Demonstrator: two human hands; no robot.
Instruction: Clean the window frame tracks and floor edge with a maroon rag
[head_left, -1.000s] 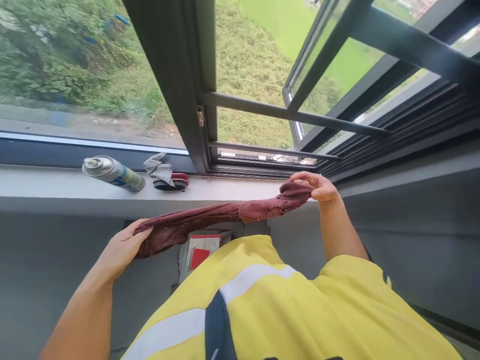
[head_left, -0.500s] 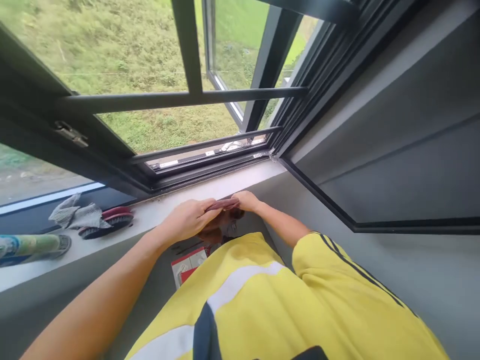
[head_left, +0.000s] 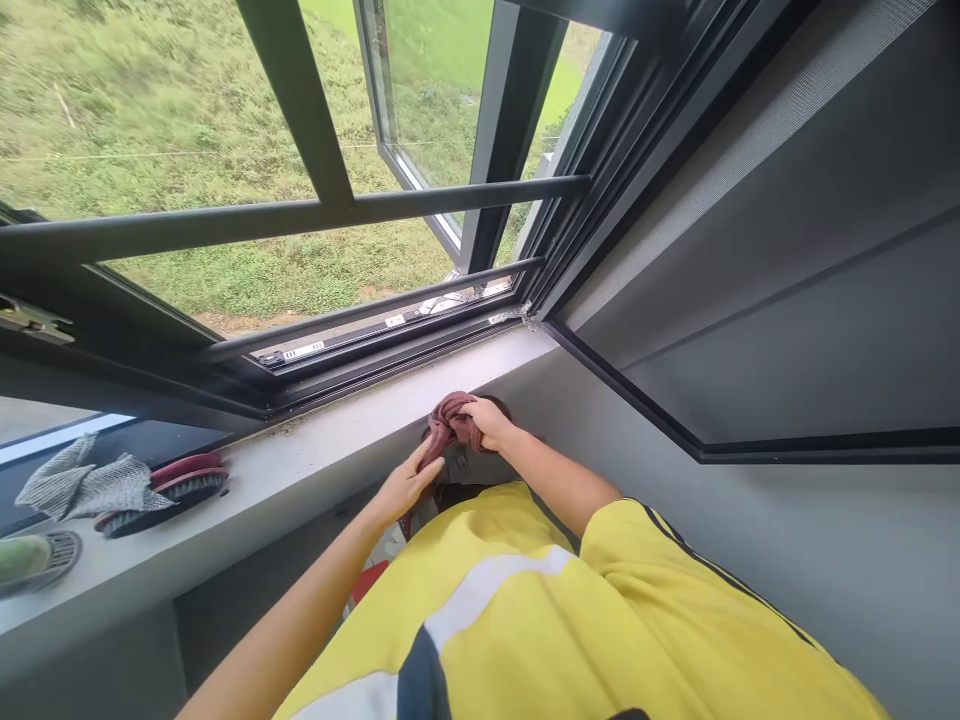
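Note:
A bunched maroon cloth (head_left: 452, 418) is between my two hands, just in front of the window sill's inner edge. My left hand (head_left: 405, 483) grips its lower left end, the fingers pointing toward the sill. On the cloth's right side, my right hand (head_left: 489, 420) is closed around a fold. The cloth is twisted into a loop at the top. Part of it, and whatever lies below it, is hidden behind my hands and yellow shirt.
On the white sill (head_left: 330, 440) to the left lie a grey mesh cloth (head_left: 94, 485), a brush (head_left: 184, 482) and a greenish cylindrical container (head_left: 30, 560). Dark bars (head_left: 247, 222) cross the window. A dark framed screen panel (head_left: 750, 340) stands at the right.
The cloth has gone from stretched flat between my hands to bunched and looped. My left hand has moved down and closer to my right. The view has shifted rightward.

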